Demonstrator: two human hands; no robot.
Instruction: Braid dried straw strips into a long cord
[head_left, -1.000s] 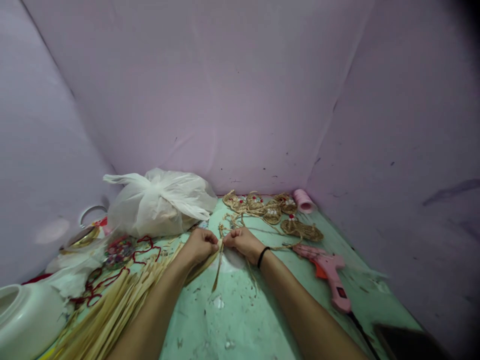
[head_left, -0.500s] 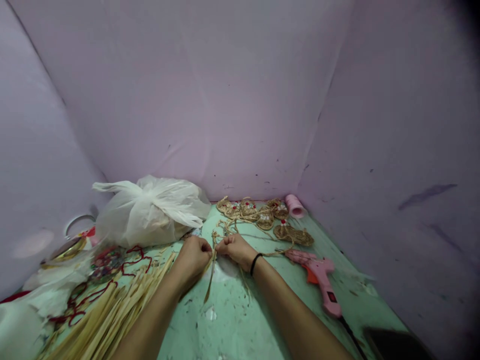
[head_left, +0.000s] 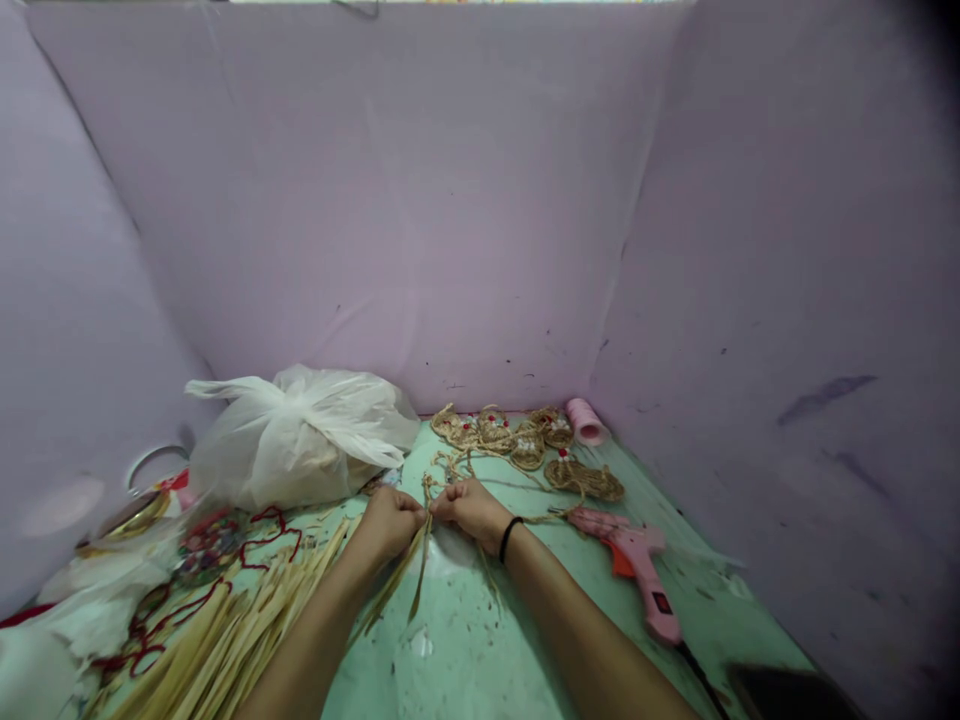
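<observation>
My left hand (head_left: 390,524) and my right hand (head_left: 470,508) meet knuckle to knuckle over the green table (head_left: 480,650). Both are closed in a pinch on pale straw strands (head_left: 420,570) that hang down between them toward me. A thin braided straw cord (head_left: 448,466) runs from the pinch away toward the wall. A black band circles my right wrist. The fingertips are hidden under the curled fingers.
A heap of straw strips (head_left: 225,640) lies at the left with red cord (head_left: 255,535) over it. A white plastic bag (head_left: 300,435) sits behind. Several coiled straw ornaments (head_left: 525,445), a pink spool (head_left: 583,420) and a pink glue gun (head_left: 637,565) lie right.
Both hands stay closed on the straw and shift slightly together. The view has tilted, so everything sits a little lower and further left in the picture than before.
</observation>
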